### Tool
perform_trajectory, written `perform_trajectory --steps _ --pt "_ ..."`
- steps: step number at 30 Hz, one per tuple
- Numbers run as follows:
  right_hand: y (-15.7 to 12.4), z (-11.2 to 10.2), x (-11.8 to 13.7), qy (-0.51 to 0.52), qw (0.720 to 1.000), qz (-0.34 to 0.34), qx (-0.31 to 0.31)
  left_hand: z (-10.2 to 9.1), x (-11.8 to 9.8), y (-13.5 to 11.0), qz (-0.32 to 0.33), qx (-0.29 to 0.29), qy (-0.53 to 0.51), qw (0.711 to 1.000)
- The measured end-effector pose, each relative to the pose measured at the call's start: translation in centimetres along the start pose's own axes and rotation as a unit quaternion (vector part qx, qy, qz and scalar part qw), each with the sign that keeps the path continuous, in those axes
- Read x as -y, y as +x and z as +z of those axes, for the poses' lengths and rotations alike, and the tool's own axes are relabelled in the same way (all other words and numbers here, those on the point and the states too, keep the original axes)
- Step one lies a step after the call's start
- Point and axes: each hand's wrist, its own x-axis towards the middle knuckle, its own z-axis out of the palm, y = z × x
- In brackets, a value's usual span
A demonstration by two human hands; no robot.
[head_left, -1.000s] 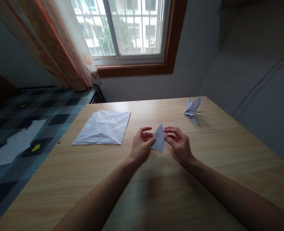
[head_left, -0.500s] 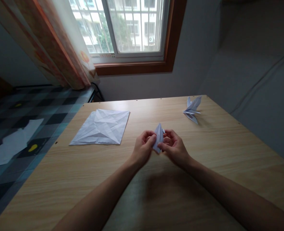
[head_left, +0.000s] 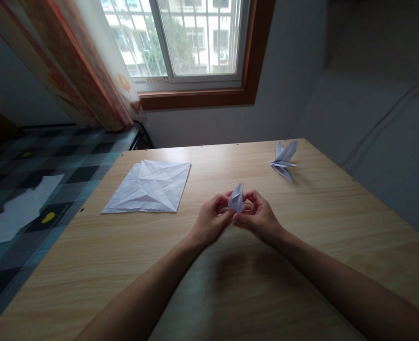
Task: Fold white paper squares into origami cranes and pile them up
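Observation:
Between my two hands, above the wooden table (head_left: 202, 303), is a small piece of folded white paper (head_left: 236, 199) with its pointed tip up. My left hand (head_left: 212, 218) grips it from the left, thumb at its lower edge. From the other side my right hand (head_left: 259, 215) holds it, thumb low and fingers curled behind. The thumbs nearly meet beneath the paper, and some fingertips are hidden by it.
Creased white sheets (head_left: 152, 189) lie flat at the table's left. A folded paper figure (head_left: 283, 160) stands at the back right. Left of the table, more white paper (head_left: 24, 206) rests on a checked bed cover (head_left: 81, 166). A window (head_left: 198, 42) is behind.
The folded paper has turned in my hands and now shows a different face. My left thumb has slid from its upper side down to the lower edge.

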Motion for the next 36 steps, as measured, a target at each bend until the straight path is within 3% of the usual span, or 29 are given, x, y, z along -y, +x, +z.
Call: perform_trajectory --steps 4,9,15,21,26,30,36 --pt "-0.1 0.4 0.2 -0.059 0.998 -0.007 -0.027 -0.1 -0.2 0.1 0.025 -0.041 0.029 0.998" --pt "0.2 0.1 0.7 -0.146 0.983 -0.06 -0.098 0.0 -0.5 -0.1 -0.001 -0.101 0.092 0.991" --pt "-0.1 -0.2 0.5 -0.221 0.974 -0.042 -0.021 0.1 -0.8 0.1 0.0 -0.139 -0.022 0.99" --pt "-0.2 0.0 0.7 -0.221 0.975 -0.035 0.012 -0.6 -0.9 0.5 0.006 -0.172 0.007 0.985" --pt "0.1 0.0 1.1 -0.18 0.982 -0.038 -0.046 -0.1 -0.9 -0.1 0.032 -0.151 0.023 0.988" --pt "0.3 -0.2 1.1 -0.146 0.984 -0.057 -0.086 0.2 -0.6 -0.6 0.009 -0.102 0.082 0.991" --pt "0.4 -0.3 1.2 -0.112 0.986 -0.074 -0.096 0.3 -0.7 -0.7 0.001 -0.06 0.089 0.994"
